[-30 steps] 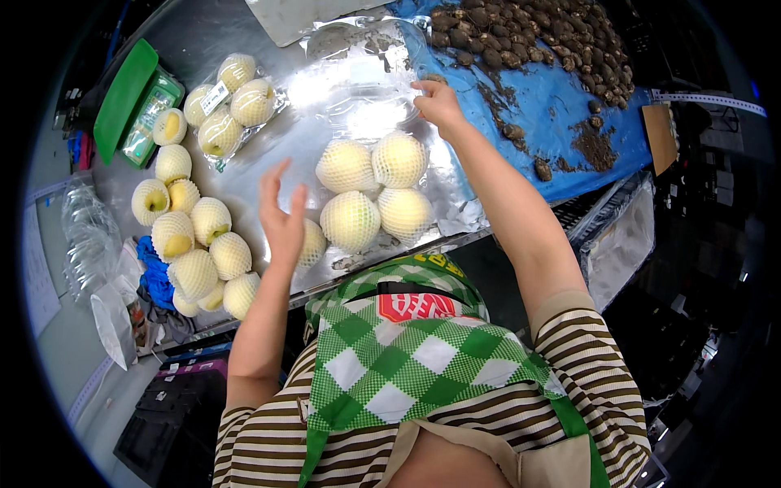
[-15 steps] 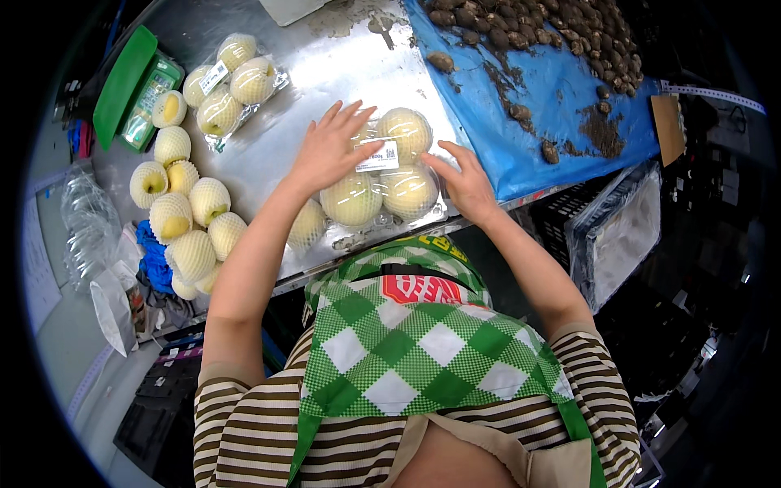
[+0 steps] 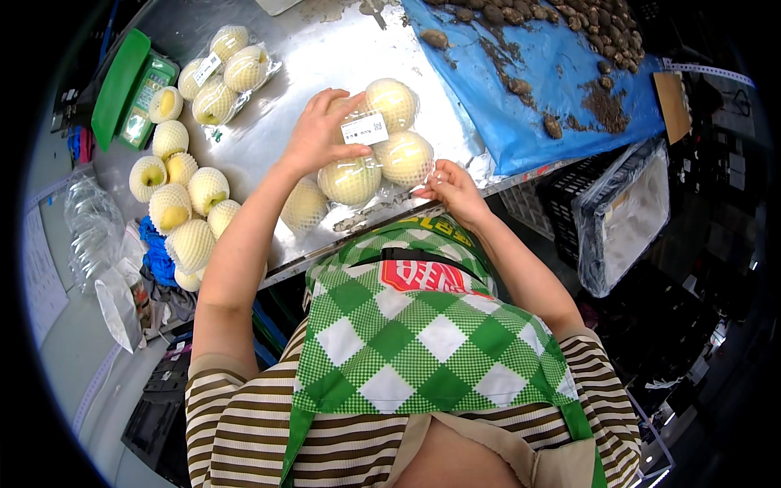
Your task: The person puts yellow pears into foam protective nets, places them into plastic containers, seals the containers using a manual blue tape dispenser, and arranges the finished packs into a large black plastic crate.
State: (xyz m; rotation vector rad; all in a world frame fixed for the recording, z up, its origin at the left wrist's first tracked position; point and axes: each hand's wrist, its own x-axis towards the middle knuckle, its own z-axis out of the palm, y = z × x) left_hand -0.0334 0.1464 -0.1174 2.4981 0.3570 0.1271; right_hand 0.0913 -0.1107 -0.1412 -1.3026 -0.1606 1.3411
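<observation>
In front of me on the metal table lies a clear plastic bag of pale yellow fruits (image 3: 405,157) in white foam nets, with a white label (image 3: 364,128) on top. My left hand (image 3: 317,138) grips the bag's left side, fingers curled over the far-left fruit and thumb by the label. At the near right corner, the fingertips of my right hand (image 3: 452,193) pinch the bag's loose plastic. A loose netted fruit (image 3: 305,205) rests beside the bag, under my left forearm. Farther left sits another labelled bag of netted fruits (image 3: 215,102).
Several loose netted fruits (image 3: 191,246) line the table's left side, near a green scale (image 3: 148,102). Blue sheeting (image 3: 480,106) with soil and a heap of brown root vegetables (image 3: 598,28) covers the right. A plastic-lined black crate (image 3: 582,215) stands below the table's right edge.
The bag of fruit has turned slightly and its label has tilted. My left hand has curled from flat to a grip. My right hand has moved down to the bag's near corner and pinched it.
</observation>
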